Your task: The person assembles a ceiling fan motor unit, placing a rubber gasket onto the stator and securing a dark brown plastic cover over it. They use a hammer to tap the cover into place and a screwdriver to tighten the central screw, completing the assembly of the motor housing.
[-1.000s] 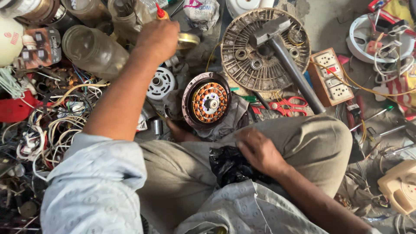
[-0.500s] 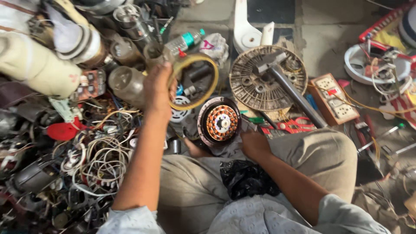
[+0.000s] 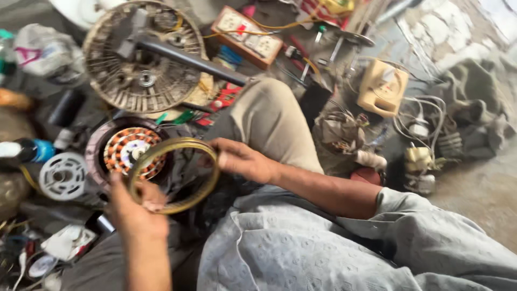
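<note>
Left hand [image 3: 134, 207] and right hand [image 3: 242, 160] both pinch a thin brassy metal ring [image 3: 175, 175], held over the lap. Behind it: round motor stator [image 3: 129, 153], copper windings, dark casing. Dusty ribbed fan housing [image 3: 142, 56] on cluttered concrete floor [image 3: 484, 188].

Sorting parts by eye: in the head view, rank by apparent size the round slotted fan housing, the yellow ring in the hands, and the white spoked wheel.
1. Round slotted fan housing, the widest.
2. Yellow ring, held by left hand and right hand; it is nearer the camera, so its true rank is unsure.
3. White spoked wheel, clearly smallest.
</note>
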